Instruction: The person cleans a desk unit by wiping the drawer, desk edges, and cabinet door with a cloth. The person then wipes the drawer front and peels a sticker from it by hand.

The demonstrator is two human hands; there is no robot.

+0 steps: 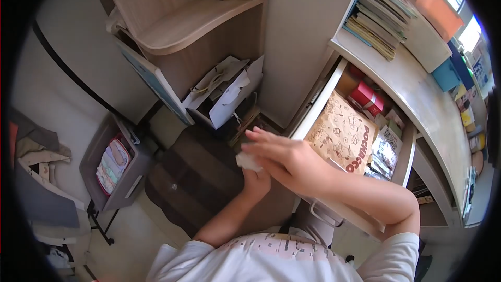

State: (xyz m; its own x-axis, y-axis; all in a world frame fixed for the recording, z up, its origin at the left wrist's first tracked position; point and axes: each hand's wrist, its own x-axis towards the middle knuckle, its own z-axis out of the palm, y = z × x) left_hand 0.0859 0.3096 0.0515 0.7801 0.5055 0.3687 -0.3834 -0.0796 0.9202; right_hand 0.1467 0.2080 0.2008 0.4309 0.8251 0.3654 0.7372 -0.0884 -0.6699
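"Holding what?"
"A small, crumpled, white, soft-looking piece [247, 162], clasped in the left hand [256, 184], left of the open cream wooden drawer [408, 157] with its flat, brown, printed paper bag [339, 131]."
"And the right hand [295, 164]?"
"Stretched over the left, fingers straight; I can't tell whether it grips too."
"Any handling tip?"
"A light left clasp and loose wrists would spare the piece."

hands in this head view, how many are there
2. The person's right hand, fingers extended, is near the open drawer; the left hand, partly hidden behind it, is at a white wad. No others show.
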